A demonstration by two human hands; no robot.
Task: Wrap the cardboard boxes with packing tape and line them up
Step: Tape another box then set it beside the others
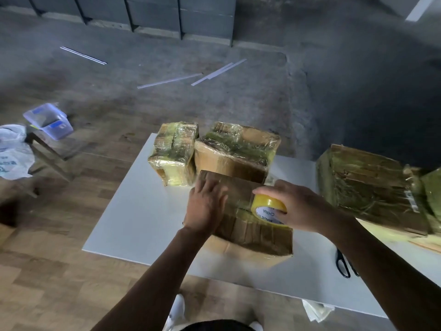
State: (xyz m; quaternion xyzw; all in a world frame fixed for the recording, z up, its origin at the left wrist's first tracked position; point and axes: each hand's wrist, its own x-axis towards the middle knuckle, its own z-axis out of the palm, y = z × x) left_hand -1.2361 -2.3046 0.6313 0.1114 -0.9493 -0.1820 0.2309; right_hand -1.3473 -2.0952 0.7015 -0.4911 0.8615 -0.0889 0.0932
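Observation:
A brown cardboard box (257, 235) lies on the white table (143, 211) right in front of me. My left hand (206, 206) presses flat on the box's top left part. My right hand (300, 206) grips a yellow roll of packing tape (267, 206) held against the box's top. Behind this box stand two taped boxes side by side: a small one (174, 154) on the left and a wider one (236, 151) beside it. A large taped box (367, 185) sits at the right.
Black scissors (343, 263) lie on the table near its front right edge. To the left on the wooden floor stands a small stool with a clear plastic container (49, 120) and a white plastic bag (13, 151). White strips (214, 74) lie on the grey floor beyond.

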